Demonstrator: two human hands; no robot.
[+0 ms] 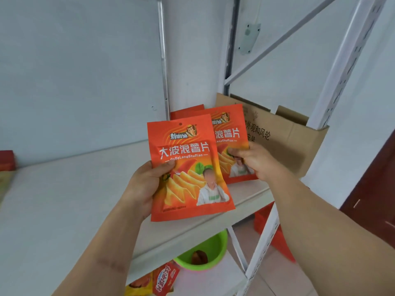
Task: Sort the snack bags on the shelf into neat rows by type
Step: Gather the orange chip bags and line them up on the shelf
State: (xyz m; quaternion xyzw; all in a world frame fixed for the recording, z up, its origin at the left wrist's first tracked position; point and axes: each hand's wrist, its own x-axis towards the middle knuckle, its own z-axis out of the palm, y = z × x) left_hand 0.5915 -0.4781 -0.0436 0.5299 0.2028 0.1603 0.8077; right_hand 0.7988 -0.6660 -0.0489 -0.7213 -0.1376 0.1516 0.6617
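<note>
My left hand [143, 186] grips an orange potato-chip bag [188, 167] by its left edge, held upright above the white shelf [70, 206]. Just behind it to the right, my right hand [254, 160] pinches a second, identical orange chip bag [229, 133], also upright. A third red-orange bag [188, 111] stands behind both against the back wall, mostly hidden. More snack bags [6, 167] lie at the shelf's far left edge, cut off by the frame.
A brown cardboard box [284, 139] stands on the shelf at the right, beside the white slotted upright [342, 67]. Below the shelf are a green bowl [213, 251], red and yellow snack bags [162, 280] and a red object [275, 236].
</note>
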